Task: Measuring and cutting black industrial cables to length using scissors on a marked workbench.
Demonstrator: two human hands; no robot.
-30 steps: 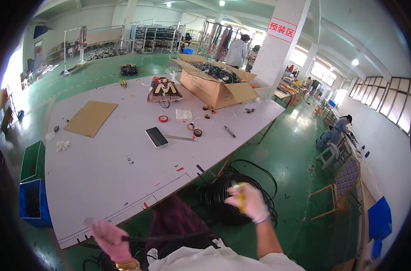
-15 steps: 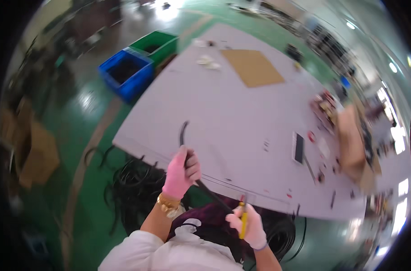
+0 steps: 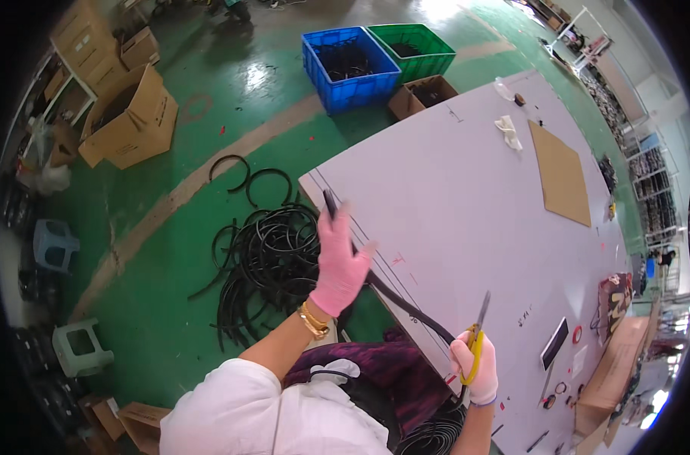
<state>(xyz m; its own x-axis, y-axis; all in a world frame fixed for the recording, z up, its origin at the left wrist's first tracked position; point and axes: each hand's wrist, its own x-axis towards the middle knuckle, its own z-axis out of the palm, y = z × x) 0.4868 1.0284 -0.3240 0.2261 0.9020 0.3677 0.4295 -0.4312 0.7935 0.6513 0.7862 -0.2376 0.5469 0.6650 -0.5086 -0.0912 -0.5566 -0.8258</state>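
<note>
My left hand [image 3: 341, 262], in a pink glove, is stretched over a black rubber strip [image 3: 409, 305] at the table's near edge, thumb spread from the fingers. The strip's free end pokes out past the fingertips; part of it is hidden beneath the hand. To the right, my gloved right hand [image 3: 481, 371] is closed around yellow-handled scissors [image 3: 474, 353], whose blades point up and away. From the left hand the strip curves to the right fingers, which also seem to pinch it. A heap of cut black strips [image 3: 273, 254] lies on the floor left of my left hand.
Beyond the pale table [image 3: 451, 197] stand a blue crate [image 3: 352, 87] and a green crate [image 3: 428, 64]. Cardboard [image 3: 561, 174], a white cloth [image 3: 506, 133] and a phone [image 3: 555, 343] lie on the table. A coil of black strip [image 3: 436, 432] sits below my right hand. Plastic stools [image 3: 79, 349] stand left.
The view has swung left, bringing the floor heap and crates further into sight. My left hand has loosened from its fist around the strip. The scissors remain in my right hand.
</note>
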